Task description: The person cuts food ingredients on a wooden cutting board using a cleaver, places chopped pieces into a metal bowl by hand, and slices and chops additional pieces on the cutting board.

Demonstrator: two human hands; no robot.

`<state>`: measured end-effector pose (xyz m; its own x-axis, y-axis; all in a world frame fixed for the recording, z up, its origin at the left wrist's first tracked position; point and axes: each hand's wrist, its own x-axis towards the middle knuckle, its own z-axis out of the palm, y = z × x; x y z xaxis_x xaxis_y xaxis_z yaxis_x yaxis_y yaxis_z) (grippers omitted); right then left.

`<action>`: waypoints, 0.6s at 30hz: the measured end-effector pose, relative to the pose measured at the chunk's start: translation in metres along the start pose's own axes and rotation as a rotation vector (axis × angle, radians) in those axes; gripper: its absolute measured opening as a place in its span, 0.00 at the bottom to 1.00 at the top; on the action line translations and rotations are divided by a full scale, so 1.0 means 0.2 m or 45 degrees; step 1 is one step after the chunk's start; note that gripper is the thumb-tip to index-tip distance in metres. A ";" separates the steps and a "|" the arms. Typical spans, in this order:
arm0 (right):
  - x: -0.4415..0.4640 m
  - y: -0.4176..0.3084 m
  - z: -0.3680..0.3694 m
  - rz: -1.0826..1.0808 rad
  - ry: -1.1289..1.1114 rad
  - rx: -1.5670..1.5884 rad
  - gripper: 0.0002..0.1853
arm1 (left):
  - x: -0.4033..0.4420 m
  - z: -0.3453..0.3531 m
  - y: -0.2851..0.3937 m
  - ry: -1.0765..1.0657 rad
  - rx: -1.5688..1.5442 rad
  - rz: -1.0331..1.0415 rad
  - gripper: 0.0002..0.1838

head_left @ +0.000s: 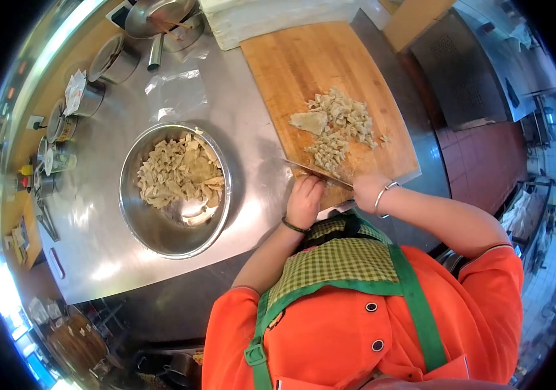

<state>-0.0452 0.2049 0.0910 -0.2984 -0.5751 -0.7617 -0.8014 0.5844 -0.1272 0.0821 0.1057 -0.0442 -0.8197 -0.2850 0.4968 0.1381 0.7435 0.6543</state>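
My right hand (368,190), with a silver bracelet at its wrist, is closed on the handle of a knife (320,174). The blade lies over the near edge of the wooden cutting board (291,65), pointing left. My left hand (305,198) is beside the blade on its near side, fingers curled together; what is under them is hidden. Beyond the knife, chopped pale pieces (343,120) are heaped on the board, with one larger flat piece (310,121) at their left. A steel bowl (132,218) to the left holds more cut pieces (177,172).
The bowl and board rest on a steel table (245,117). A clear plastic bag (177,94) lies beyond the bowl. Pots (114,60) and containers line the back left edge. A white foam box (284,16) stands behind the board. Tongs (47,221) lie at the far left.
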 end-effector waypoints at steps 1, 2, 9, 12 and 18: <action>0.01 -0.01 0.00 0.002 -0.002 0.001 0.11 | 0.00 0.00 0.00 0.001 0.000 -0.006 0.12; 0.03 -0.01 0.01 0.002 -0.006 0.000 0.11 | -0.01 0.00 0.00 0.033 0.021 -0.015 0.12; 0.25 -0.05 0.11 0.030 0.201 0.197 0.11 | -0.02 -0.04 0.03 0.057 -0.067 -0.010 0.14; 0.18 0.00 0.13 0.087 0.398 0.390 0.11 | -0.01 -0.04 0.01 0.016 -0.049 0.020 0.13; 0.07 0.02 0.11 -0.021 0.096 0.046 0.11 | -0.01 -0.06 0.00 -0.127 -0.018 -0.023 0.13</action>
<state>-0.0413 0.2115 0.0668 -0.3247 -0.6256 -0.7094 -0.7876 0.5942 -0.1635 0.0897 0.0999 -0.0377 -0.8733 -0.2362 0.4261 0.1299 0.7300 0.6710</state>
